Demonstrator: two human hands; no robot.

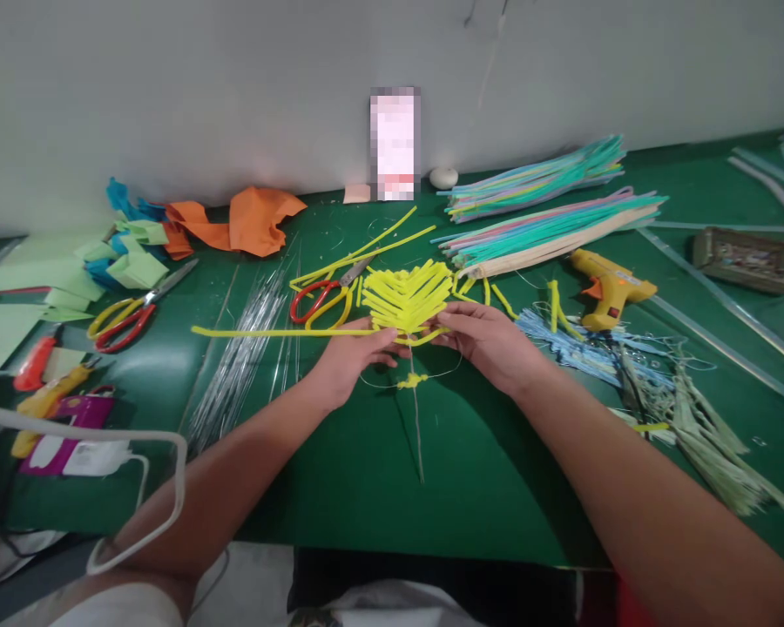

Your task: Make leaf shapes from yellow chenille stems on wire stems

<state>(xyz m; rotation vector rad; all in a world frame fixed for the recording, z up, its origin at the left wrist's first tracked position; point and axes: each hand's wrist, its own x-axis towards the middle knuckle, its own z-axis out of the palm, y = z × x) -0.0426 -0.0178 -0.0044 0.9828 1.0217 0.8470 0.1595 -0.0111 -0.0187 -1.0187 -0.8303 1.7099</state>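
Observation:
A yellow leaf shape made of fuzzy pipe cleaners (pixel 408 296) lies between my hands, its thin wire stem pointing toward me. My left hand (pixel 356 357) pinches its lower left edge together with a long yellow pipe cleaner (pixel 267 333), which sticks out far to the left. At the lower right, the fingers of my right hand (pixel 480 340) are closed on the bent end of that pipe cleaner. A small yellow knot of pipe cleaner (pixel 412 380) sits on the wire stem below. Red-and-yellow-handled scissors (pixel 327 300) rest just left of the leaf.
Behind are pipe cleaner bundles (pixel 549 231) and a phone (pixel 395 144) against the wall. On the right lie a yellow glue gun (pixel 611 287) and a brown tray (pixel 748 259). Metal wires (pixel 245 348), a second pair of scissors (pixel 140 313), orange paper (pixel 258 222) and a white cable (pixel 179 470) are leftward.

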